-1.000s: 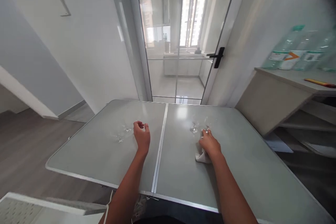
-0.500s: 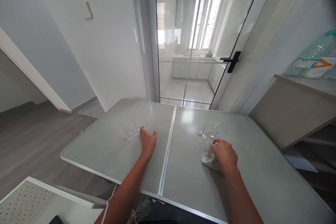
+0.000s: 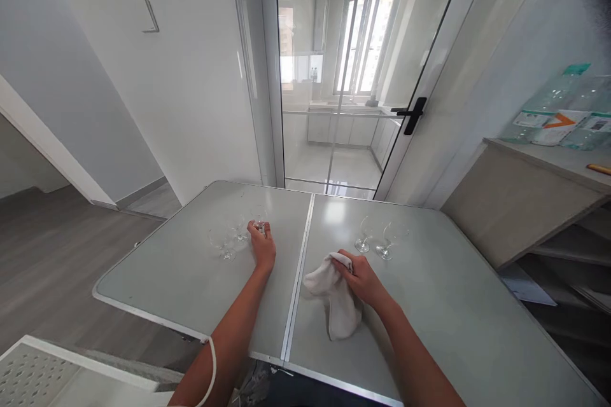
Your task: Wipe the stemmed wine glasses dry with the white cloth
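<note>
My left hand [image 3: 262,247] has its fingers closed round the lower part of a clear stemmed glass [image 3: 259,211], on the left half of the table. Two similar glasses stand just left of it, a nearer wine glass [image 3: 227,248] and another wine glass [image 3: 240,231]. From my right hand [image 3: 363,276] hangs a pale cloth [image 3: 334,292], pinched near its top and drooping toward the tabletop. Behind that hand, on the right half, a wine glass [image 3: 363,238] and a second wine glass [image 3: 384,247] stand upright. The clear bowls are hard to make out.
The grey folding table [image 3: 181,292] has a metal seam [image 3: 298,280] down its middle. A shelf [image 3: 539,172] with plastic bottles [image 3: 548,111] stands at the right. Behind the table is a glass door with a black handle [image 3: 411,116]. A white perforated rack [image 3: 42,362] sits lower left.
My right hand has lifted the cloth and moved left with it, away from the right glasses. My left hand has closed on the far glass. The view has shifted slightly right.
</note>
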`<action>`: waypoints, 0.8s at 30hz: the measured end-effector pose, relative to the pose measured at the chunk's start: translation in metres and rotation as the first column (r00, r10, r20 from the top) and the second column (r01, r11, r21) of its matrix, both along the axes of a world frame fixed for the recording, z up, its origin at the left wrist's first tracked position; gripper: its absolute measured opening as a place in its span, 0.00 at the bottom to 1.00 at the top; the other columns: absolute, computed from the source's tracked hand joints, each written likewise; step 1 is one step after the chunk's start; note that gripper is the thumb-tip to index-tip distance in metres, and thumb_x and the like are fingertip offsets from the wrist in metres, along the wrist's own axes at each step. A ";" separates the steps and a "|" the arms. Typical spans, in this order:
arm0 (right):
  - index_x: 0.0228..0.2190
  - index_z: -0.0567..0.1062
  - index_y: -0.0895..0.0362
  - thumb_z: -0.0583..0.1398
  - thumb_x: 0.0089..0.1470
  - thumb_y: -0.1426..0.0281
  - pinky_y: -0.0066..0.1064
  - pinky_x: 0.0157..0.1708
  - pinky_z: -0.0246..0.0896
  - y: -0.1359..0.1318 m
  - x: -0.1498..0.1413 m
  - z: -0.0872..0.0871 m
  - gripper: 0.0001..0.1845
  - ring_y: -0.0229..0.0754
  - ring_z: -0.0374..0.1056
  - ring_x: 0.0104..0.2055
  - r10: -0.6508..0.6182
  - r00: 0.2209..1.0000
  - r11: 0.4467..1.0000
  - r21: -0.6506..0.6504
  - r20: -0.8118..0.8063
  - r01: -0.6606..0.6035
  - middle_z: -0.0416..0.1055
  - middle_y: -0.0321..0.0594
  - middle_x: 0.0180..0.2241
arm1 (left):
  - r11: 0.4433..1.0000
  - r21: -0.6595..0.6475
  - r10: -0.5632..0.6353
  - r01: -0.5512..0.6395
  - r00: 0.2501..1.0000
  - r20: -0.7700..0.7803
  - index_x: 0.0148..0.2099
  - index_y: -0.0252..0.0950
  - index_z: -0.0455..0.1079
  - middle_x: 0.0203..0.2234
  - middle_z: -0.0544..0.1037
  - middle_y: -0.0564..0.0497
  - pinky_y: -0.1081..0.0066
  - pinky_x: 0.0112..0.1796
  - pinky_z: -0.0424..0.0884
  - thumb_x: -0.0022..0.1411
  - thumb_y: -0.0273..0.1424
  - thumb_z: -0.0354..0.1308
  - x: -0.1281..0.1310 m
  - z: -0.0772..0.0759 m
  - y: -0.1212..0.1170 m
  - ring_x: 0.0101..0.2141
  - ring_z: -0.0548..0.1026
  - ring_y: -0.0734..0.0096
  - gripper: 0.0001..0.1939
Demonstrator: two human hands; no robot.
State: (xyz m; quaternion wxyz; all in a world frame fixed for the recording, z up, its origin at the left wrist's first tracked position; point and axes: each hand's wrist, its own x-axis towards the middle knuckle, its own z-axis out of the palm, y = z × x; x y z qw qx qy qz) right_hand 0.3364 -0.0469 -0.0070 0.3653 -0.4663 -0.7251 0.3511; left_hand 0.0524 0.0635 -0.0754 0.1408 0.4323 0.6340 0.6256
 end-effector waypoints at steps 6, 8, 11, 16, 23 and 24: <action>0.37 0.73 0.57 0.67 0.52 0.48 0.33 0.31 0.66 0.013 -0.010 -0.028 0.26 0.44 0.70 0.31 -0.435 0.743 0.852 -0.500 -0.509 0.156 0.73 0.37 0.30 | 0.974 0.044 -0.218 0.224 0.970 -0.108 0.59 0.40 0.65 0.35 0.77 0.51 0.67 0.43 0.71 0.69 0.47 0.54 0.013 0.010 -0.018 0.36 0.77 0.65 0.22; 0.40 0.72 0.56 0.65 0.54 0.48 0.33 0.35 0.69 0.013 -0.011 -0.024 0.25 0.45 0.72 0.35 -0.517 0.631 0.847 -0.452 -0.579 0.279 0.74 0.39 0.34 | 0.913 0.000 -0.392 0.408 0.877 -0.278 0.57 0.42 0.69 0.33 0.78 0.52 0.68 0.40 0.71 0.66 0.47 0.60 0.020 0.011 -0.028 0.32 0.76 0.67 0.22; 0.44 0.70 0.54 0.61 0.60 0.51 0.32 0.39 0.68 0.007 -0.014 -0.014 0.21 0.45 0.72 0.40 -0.590 0.612 0.783 -0.188 -0.527 0.593 0.75 0.40 0.39 | 0.738 -0.123 -0.642 0.664 0.635 -0.430 0.56 0.45 0.73 0.30 0.80 0.53 0.70 0.35 0.71 0.62 0.48 0.65 0.031 0.010 -0.042 0.26 0.75 0.70 0.23; 0.37 0.68 0.53 0.56 0.61 0.63 0.32 0.38 0.65 -0.005 -0.031 -0.012 0.06 0.44 0.69 0.35 -0.409 0.890 0.878 0.180 -0.200 0.444 0.72 0.38 0.34 | 0.661 -0.150 -0.674 0.736 0.494 -0.549 0.57 0.44 0.74 0.29 0.80 0.51 0.70 0.33 0.71 0.65 0.49 0.62 0.043 0.003 -0.048 0.26 0.76 0.69 0.23; 0.42 0.63 0.51 0.54 0.64 0.60 0.31 0.37 0.64 -0.003 -0.039 -0.014 0.10 0.42 0.67 0.35 -0.160 0.963 0.985 0.024 -0.219 0.169 0.68 0.35 0.35 | 0.676 -0.106 -0.607 0.730 0.468 -0.642 0.59 0.45 0.74 0.27 0.80 0.50 0.71 0.30 0.72 0.66 0.45 0.62 0.038 0.001 -0.049 0.24 0.76 0.68 0.22; 0.45 0.62 0.51 0.54 0.64 0.59 0.31 0.38 0.65 -0.002 -0.036 -0.014 0.13 0.42 0.67 0.36 -0.129 0.961 0.991 -0.011 -0.245 0.130 0.68 0.35 0.37 | 0.658 -0.104 -0.611 0.746 0.448 -0.652 0.58 0.46 0.75 0.27 0.80 0.49 0.71 0.30 0.72 0.66 0.44 0.62 0.038 0.001 -0.051 0.25 0.77 0.67 0.21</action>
